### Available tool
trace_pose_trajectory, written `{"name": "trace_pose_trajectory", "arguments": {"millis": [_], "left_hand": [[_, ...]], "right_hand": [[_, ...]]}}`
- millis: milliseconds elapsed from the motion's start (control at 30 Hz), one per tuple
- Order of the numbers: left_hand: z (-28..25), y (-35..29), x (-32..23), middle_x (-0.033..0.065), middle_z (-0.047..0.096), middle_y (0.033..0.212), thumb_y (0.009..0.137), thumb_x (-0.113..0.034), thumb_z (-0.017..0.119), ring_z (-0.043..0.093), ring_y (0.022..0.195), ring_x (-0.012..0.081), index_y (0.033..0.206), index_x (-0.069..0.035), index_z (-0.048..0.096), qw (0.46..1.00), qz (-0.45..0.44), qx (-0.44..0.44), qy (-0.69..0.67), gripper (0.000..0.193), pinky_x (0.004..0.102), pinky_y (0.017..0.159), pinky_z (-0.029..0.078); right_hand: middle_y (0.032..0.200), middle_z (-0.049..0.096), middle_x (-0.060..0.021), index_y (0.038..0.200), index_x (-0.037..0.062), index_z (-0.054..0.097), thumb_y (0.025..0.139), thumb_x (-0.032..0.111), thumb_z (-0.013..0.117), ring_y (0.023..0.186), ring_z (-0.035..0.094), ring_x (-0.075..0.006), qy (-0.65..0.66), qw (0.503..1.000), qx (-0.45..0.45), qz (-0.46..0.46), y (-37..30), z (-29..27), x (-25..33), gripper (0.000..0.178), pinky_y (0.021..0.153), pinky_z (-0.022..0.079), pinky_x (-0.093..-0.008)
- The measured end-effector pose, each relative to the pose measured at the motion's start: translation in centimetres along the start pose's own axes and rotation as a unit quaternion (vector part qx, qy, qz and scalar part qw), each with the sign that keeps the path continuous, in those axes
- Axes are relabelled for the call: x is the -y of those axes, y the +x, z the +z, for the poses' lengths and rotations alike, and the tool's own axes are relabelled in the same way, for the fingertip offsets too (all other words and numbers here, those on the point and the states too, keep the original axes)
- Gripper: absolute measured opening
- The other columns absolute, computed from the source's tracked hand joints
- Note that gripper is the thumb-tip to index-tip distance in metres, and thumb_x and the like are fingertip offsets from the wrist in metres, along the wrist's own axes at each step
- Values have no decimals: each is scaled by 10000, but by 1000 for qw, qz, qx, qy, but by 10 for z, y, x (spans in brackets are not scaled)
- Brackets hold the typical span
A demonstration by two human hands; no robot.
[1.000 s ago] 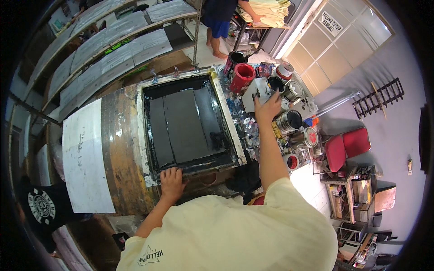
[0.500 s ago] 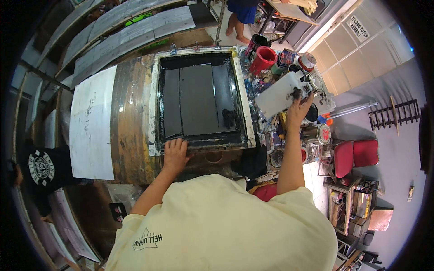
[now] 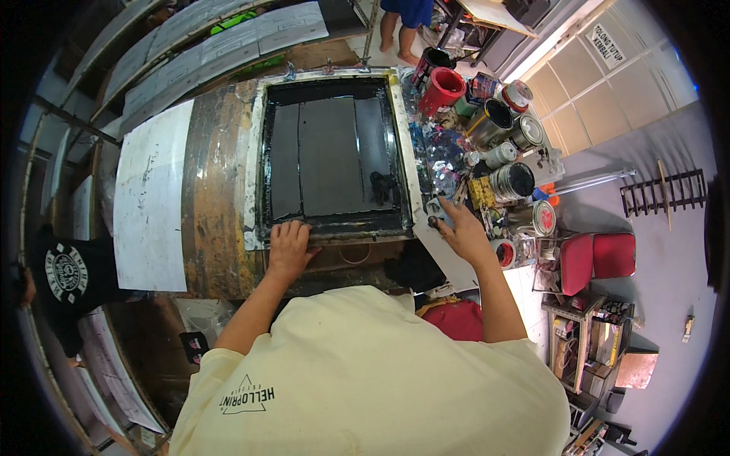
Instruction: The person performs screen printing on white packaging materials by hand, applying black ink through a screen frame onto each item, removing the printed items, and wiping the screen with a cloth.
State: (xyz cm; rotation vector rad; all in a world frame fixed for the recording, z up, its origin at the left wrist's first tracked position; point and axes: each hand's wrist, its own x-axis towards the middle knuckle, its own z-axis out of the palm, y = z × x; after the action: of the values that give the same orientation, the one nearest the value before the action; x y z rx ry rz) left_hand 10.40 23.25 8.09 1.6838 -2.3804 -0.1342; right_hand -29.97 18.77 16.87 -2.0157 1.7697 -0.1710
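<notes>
A screen-printing frame (image 3: 255, 167) with a pale, ink-stained rim lies in front of me, its mesh dark and wet with black ink. My left hand (image 3: 289, 247) curls its fingers over the frame's near edge, left of its middle. Off the frame's near right corner, my right hand (image 3: 460, 235) is closed on a whitish plastic jug (image 3: 445, 254) smudged with black. Part of the jug is hidden by the hand. A black ink clump (image 3: 382, 187) sits on the right part of the mesh.
Ink cans and jars crowd the right side, including a red tub (image 3: 441, 91) and an open can (image 3: 498, 114). White sheets (image 3: 152, 197) cover the table's left end. Shelving racks stand left and behind. A person in blue shorts (image 3: 411, 11) stands at the far side; another (image 3: 68, 277) is left.
My right hand has brought the whitish jug from among the far right cans nearer to me, beside the frame's near corner. My left hand stays on the frame edge.
</notes>
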Motion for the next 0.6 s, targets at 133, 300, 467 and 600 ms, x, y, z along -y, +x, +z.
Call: {"name": "trace_pose_trajectory", "arguments": {"millis": [133,300,467,600], "left_hand": [[0,0,0,88,580,1106,716,-309,884,560,1082,289,1156,-76,635,1000,0,-5,5,556,445,985,397],[1,-1,0,90,580,1108,715,-304,887,557,1083,288,1160,-72,632,1000,-1,-13,2,563,448,996,395],[-2,-1,-1,87,581,1115,713,-312,893,553,1091,283,1172,-75,636,1000,-3,-6,1,577,447,999,392],[2,-1,0,85,580,1116,718,-324,889,553,1091,282,1176,-78,637,1000,-8,1,7,577,445,994,391]], "right_hand": [[1189,622,-281,1491,131,523,978,313,632,1112,624,-449,-56,998,26,4,2,4,4,556,976,504,-478],[1210,630,-287,1479,132,536,982,338,620,1111,635,-443,-62,998,28,6,4,5,7,544,972,510,-481],[1212,635,-289,1473,129,544,979,342,625,1102,642,-448,-90,995,33,19,4,8,9,544,963,515,-491],[1192,651,-258,1494,160,538,1006,433,577,1067,670,-450,-91,995,35,20,3,12,5,561,923,491,-597]]}}
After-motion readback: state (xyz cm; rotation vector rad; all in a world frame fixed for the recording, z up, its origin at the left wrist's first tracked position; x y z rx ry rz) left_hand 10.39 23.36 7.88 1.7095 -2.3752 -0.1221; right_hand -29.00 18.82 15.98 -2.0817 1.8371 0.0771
